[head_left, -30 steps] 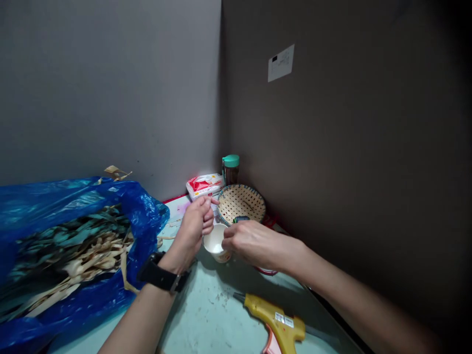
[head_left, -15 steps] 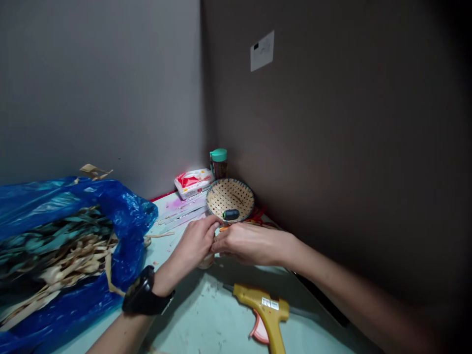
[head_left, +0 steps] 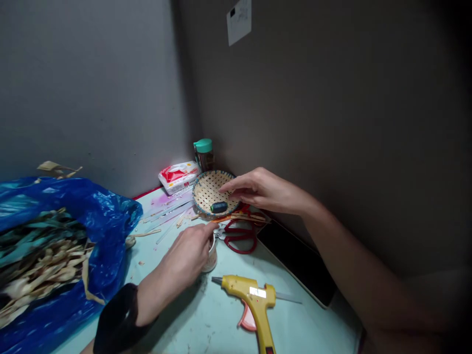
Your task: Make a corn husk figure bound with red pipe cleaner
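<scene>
My left hand [head_left: 188,253] is curled around a small white cup [head_left: 211,255] that stands on the pale green table [head_left: 221,314]; only the cup's right side shows. My right hand [head_left: 256,189] hovers over the right rim of a small woven basket [head_left: 210,189], fingers loosely extended, holding nothing. A dark thread spool [head_left: 219,207] lies in the basket, just left of the fingertips. Red-handled scissors [head_left: 239,235] lie between the basket and the cup.
A yellow glue gun [head_left: 254,300] lies at the front. A blue plastic bag [head_left: 62,246] of dried leaves fills the left. A teal-lidded jar [head_left: 204,152] and a red-white packet [head_left: 179,175] sit in the corner. A dark flat slab [head_left: 298,260] lies along the right wall.
My right hand has left the cup and moved back to the basket. My left hand stays on the cup. The view has swung right, uncovering the scissors.
</scene>
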`<control>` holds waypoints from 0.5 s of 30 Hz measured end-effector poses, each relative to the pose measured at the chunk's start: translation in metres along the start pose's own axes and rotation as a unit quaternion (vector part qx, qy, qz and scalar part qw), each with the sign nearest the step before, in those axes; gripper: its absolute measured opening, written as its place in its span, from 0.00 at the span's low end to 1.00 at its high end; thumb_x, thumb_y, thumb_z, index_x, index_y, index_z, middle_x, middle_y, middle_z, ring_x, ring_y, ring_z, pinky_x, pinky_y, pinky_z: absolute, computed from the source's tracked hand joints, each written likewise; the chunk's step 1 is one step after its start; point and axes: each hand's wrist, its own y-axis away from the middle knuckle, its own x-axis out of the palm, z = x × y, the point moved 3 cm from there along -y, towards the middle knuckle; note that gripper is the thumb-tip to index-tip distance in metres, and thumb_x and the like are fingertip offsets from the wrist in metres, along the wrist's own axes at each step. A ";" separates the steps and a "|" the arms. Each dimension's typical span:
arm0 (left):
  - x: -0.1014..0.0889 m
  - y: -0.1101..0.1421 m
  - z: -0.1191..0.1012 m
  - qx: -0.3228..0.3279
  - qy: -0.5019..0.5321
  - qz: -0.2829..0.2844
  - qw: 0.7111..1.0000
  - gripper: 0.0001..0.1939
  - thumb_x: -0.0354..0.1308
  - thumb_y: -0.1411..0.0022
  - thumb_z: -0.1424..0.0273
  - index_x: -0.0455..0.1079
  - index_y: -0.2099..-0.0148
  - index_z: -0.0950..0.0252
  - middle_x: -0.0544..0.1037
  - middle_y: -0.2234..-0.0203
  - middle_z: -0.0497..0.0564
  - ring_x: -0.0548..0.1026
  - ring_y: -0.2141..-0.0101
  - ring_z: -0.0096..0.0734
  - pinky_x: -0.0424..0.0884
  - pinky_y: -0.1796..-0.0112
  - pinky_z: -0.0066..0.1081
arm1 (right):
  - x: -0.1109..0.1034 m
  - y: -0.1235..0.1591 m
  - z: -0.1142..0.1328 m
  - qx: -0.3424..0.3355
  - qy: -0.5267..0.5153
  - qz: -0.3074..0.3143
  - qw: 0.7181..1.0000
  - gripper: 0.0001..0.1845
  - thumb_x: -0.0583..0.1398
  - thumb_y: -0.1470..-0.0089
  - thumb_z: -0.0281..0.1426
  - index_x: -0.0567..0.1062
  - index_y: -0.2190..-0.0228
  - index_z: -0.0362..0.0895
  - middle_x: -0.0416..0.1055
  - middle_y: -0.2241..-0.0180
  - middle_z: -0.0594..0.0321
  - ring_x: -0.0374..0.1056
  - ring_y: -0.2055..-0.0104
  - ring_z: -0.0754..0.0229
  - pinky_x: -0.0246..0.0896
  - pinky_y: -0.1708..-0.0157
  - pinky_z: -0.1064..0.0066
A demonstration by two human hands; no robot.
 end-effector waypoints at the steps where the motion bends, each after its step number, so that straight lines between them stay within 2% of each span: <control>1: 0.001 0.003 -0.004 0.000 -0.013 0.009 1.000 0.19 0.42 0.40 0.78 0.71 0.53 0.63 0.78 0.63 0.55 0.75 0.61 0.38 0.66 0.60 0.32 | -0.001 0.000 -0.001 0.000 0.001 -0.001 1.000 0.19 0.57 0.43 0.23 0.77 0.51 0.40 0.78 0.57 0.57 0.73 0.58 0.61 0.63 0.60 0.76; 5: 0.004 0.013 -0.014 0.017 -0.039 0.044 0.998 0.23 0.43 0.44 0.81 0.68 0.50 0.62 0.75 0.62 0.55 0.73 0.62 0.37 0.66 0.60 0.32 | -0.001 -0.008 0.001 -0.004 0.010 0.021 1.000 0.18 0.57 0.43 0.25 0.77 0.51 0.43 0.78 0.56 0.58 0.74 0.58 0.60 0.63 0.60 0.75; 7: 0.002 0.016 -0.016 0.027 -0.043 0.043 0.998 0.22 0.43 0.44 0.82 0.68 0.52 0.62 0.73 0.62 0.55 0.71 0.62 0.38 0.66 0.62 0.32 | 0.001 -0.018 0.002 -0.008 0.021 0.037 0.999 0.19 0.57 0.43 0.25 0.77 0.51 0.43 0.78 0.56 0.58 0.74 0.58 0.59 0.63 0.61 0.76; 11: -0.002 0.016 -0.015 0.036 -0.035 0.029 0.998 0.20 0.42 0.43 0.82 0.70 0.56 0.60 0.70 0.65 0.53 0.68 0.65 0.35 0.64 0.66 0.31 | 0.010 -0.047 -0.003 -0.014 0.027 0.074 0.997 0.20 0.57 0.45 0.24 0.77 0.51 0.42 0.78 0.55 0.58 0.74 0.57 0.58 0.63 0.60 0.76; 15: -0.004 0.015 -0.016 0.038 -0.011 0.030 0.999 0.24 0.42 0.43 0.83 0.69 0.52 0.58 0.70 0.65 0.52 0.67 0.67 0.34 0.63 0.67 0.31 | 0.029 -0.082 -0.021 -0.013 0.011 0.113 0.993 0.19 0.58 0.45 0.23 0.78 0.52 0.40 0.77 0.55 0.57 0.73 0.55 0.57 0.64 0.59 0.75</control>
